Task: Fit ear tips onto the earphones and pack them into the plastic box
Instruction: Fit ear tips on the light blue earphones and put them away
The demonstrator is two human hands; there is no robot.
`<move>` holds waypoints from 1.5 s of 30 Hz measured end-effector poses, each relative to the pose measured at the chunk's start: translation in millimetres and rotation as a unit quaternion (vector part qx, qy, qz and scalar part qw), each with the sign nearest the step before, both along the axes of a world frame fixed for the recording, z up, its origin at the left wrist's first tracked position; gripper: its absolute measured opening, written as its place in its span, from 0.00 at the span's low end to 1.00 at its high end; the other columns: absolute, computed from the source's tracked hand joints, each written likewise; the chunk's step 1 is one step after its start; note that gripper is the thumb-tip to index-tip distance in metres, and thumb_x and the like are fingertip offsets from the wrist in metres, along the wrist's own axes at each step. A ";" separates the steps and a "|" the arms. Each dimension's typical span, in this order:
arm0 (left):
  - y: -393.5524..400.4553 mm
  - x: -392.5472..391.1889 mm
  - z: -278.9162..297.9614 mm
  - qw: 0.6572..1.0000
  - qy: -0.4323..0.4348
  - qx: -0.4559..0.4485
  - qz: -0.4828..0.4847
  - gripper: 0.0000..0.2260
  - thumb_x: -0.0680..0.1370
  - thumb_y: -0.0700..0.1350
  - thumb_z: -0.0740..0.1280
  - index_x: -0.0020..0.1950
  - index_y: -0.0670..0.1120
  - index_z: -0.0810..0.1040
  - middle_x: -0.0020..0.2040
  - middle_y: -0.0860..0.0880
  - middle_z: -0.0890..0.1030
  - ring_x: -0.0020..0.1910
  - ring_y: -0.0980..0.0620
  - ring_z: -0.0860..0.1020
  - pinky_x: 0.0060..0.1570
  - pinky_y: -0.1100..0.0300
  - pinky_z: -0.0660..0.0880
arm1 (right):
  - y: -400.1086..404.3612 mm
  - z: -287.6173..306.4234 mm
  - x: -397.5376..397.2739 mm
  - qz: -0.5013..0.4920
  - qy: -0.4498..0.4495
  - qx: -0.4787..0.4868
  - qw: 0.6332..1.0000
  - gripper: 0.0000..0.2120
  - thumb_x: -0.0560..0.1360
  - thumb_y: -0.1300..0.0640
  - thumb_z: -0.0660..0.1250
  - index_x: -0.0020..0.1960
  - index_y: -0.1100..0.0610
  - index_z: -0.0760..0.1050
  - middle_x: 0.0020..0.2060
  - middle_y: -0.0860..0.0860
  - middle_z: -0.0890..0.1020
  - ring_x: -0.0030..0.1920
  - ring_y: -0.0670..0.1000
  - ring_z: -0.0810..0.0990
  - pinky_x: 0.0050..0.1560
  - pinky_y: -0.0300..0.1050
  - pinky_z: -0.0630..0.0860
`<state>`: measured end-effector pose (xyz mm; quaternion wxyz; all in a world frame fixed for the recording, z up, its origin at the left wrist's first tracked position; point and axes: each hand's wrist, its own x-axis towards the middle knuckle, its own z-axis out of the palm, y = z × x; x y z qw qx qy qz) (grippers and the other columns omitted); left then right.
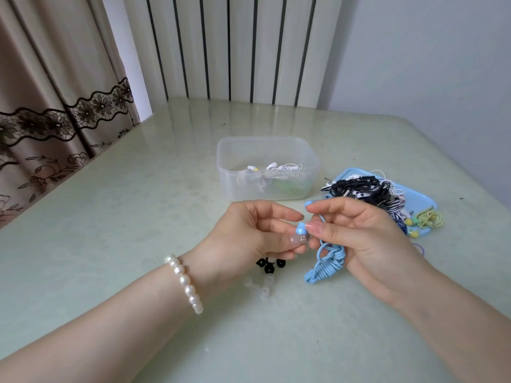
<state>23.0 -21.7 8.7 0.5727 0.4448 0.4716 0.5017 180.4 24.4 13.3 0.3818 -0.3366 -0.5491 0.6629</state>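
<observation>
1. My left hand [257,230] comes first from the left, its fingers curled and pinching a clear ear tip [299,239] right under the blue earbud [300,229]; the two are touching, but I cannot tell whether the tip is seated.
2. Below that hand, spare black ear tips [268,265] and clear ear tips [261,286] lie loose on the table [138,217].
3. Behind, the plastic box [266,168] stands open with white earphones [272,171] already inside.
4. My right hand [356,233] pinches the blue earbud by its body, with the coiled blue cable [327,265] hanging from the palm and a second blue earbud [308,203] poking out above the fingertips.
5. Handling, as I judge it: the tip is soft, light and a little slippery, so I would hold it by the rim; the bud is hard, so grip its shell, not the thin cable.
6. At far right, a blue tray [423,201] holds tangled black earphones [359,186] and yellow earphones [427,218].
</observation>
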 end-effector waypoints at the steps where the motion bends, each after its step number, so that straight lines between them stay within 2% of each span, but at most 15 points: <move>1: -0.1 0.8 -0.8 1.000 0.017 0.009 0.017 0.09 0.69 0.29 0.68 0.47 0.37 0.76 0.35 0.43 0.83 0.32 0.51 0.81 0.31 0.65 0.75 | -0.6 -1.6 -1.1 -0.015 -0.003 0.010 1.000 0.15 0.56 0.64 0.71 0.43 0.61 0.78 0.29 0.50 0.79 0.27 0.48 0.77 0.29 0.36 0.74; 5: 0.7 4.0 -3.2 0.995 0.079 0.040 0.049 0.09 0.68 0.28 0.70 0.42 0.39 0.75 0.35 0.44 0.82 0.31 0.52 0.81 0.33 0.65 0.77 | -2.5 -4.5 -4.6 -0.048 -0.034 0.032 0.998 0.14 0.55 0.62 0.72 0.41 0.58 0.80 0.31 0.51 0.80 0.28 0.49 0.78 0.31 0.36 0.75; 9: 1.1 1.8 -1.8 0.994 0.083 0.049 0.052 0.09 0.68 0.27 0.70 0.41 0.39 0.76 0.34 0.46 0.82 0.31 0.54 0.81 0.33 0.66 0.76 | -3.2 -6.7 -6.2 -0.037 -0.095 0.072 0.992 0.08 0.66 0.64 0.71 0.44 0.56 0.81 0.32 0.51 0.84 0.29 0.46 0.80 0.32 0.34 0.75; 12: 1.4 -1.4 0.6 0.995 0.072 0.045 0.046 0.08 0.69 0.28 0.69 0.41 0.40 0.77 0.36 0.44 0.83 0.34 0.52 0.82 0.39 0.62 0.79 | -2.9 -6.8 -6.2 -0.026 -0.109 0.092 0.989 0.08 0.69 0.65 0.69 0.46 0.57 0.80 0.32 0.49 0.84 0.30 0.45 0.80 0.33 0.33 0.75; 16: 2.8 -13.6 7.0 0.996 0.083 0.033 0.008 0.08 0.68 0.28 0.69 0.39 0.40 0.78 0.34 0.46 0.83 0.33 0.52 0.81 0.39 0.62 0.80 | -2.8 -4.0 -4.5 -0.026 -0.094 0.098 0.990 0.06 0.63 0.62 0.70 0.40 0.56 0.80 0.31 0.49 0.84 0.29 0.46 0.80 0.31 0.33 0.75; 18: 4.1 -24.5 10.3 0.977 0.206 0.058 0.009 0.08 0.67 0.30 0.72 0.36 0.43 0.80 0.30 0.52 0.82 0.30 0.56 0.78 0.36 0.65 0.77 | 0.9 -2.1 -1.8 -0.043 -0.077 0.082 0.993 0.08 0.59 0.59 0.70 0.39 0.56 0.80 0.31 0.48 0.84 0.29 0.45 0.80 0.30 0.33 0.75; 20: 4.5 -32.8 12.7 0.931 0.358 0.075 -0.012 0.07 0.67 0.35 0.75 0.34 0.47 0.82 0.26 0.56 0.79 0.26 0.61 0.72 0.31 0.69 0.71 | 5.6 0.0 2.1 -0.056 -0.072 0.072 0.993 0.10 0.58 0.58 0.69 0.39 0.58 0.80 0.30 0.47 0.83 0.28 0.45 0.79 0.30 0.33 0.74; 21: 3.7 -35.1 13.0 0.909 0.409 0.076 -0.032 0.07 0.66 0.38 0.76 0.33 0.49 0.83 0.26 0.57 0.78 0.25 0.61 0.70 0.30 0.70 0.68 | 7.4 0.7 4.1 -0.060 -0.074 0.068 0.993 0.10 0.58 0.59 0.69 0.40 0.58 0.80 0.30 0.47 0.83 0.27 0.44 0.78 0.29 0.33 0.73; 23: 2.4 -36.4 12.4 0.883 0.457 0.077 -0.076 0.04 0.66 0.40 0.76 0.36 0.49 0.85 0.30 0.55 0.80 0.26 0.62 0.70 0.30 0.72 0.64 | 9.9 1.3 7.3 -0.065 -0.081 0.066 0.992 0.11 0.59 0.59 0.70 0.40 0.59 0.80 0.30 0.47 0.83 0.26 0.44 0.77 0.29 0.33 0.73; 29: 0.1 -24.1 4.8 0.850 0.499 0.116 -0.122 0.05 0.67 0.41 0.75 0.42 0.49 0.85 0.35 0.59 0.71 0.38 0.69 0.71 0.37 0.76 0.64 | 10.8 -1.6 7.4 -0.063 -0.086 0.070 0.992 0.10 0.59 0.58 0.70 0.40 0.59 0.81 0.30 0.48 0.82 0.25 0.44 0.76 0.27 0.33 0.72; 33: 1.6 -24.0 -0.2 0.822 0.536 0.139 -0.136 0.08 0.68 0.43 0.75 0.44 0.54 0.85 0.39 0.60 0.67 0.44 0.65 0.66 0.44 0.76 0.62 | 10.4 -2.5 6.4 -0.062 -0.087 0.076 0.991 0.09 0.59 0.58 0.70 0.39 0.59 0.81 0.31 0.48 0.82 0.25 0.44 0.76 0.28 0.33 0.72; 38: 1.5 -25.6 1.0 0.801 0.557 0.148 -0.162 0.10 0.69 0.45 0.74 0.49 0.56 0.83 0.44 0.60 0.67 0.48 0.60 0.63 0.48 0.75 0.62 | 10.2 -3.0 6.3 -0.058 -0.096 0.080 0.990 0.10 0.59 0.57 0.70 0.40 0.58 0.81 0.28 0.46 0.81 0.26 0.44 0.75 0.28 0.32 0.71; 45: 0.2 -27.6 0.8 0.791 0.553 0.162 -0.208 0.08 0.70 0.46 0.73 0.47 0.56 0.84 0.52 0.55 0.70 0.50 0.63 0.61 0.50 0.75 0.62 | 9.3 -3.4 5.1 -0.061 -0.102 0.081 0.990 0.10 0.58 0.57 0.71 0.40 0.58 0.81 0.27 0.46 0.81 0.25 0.44 0.75 0.29 0.32 0.71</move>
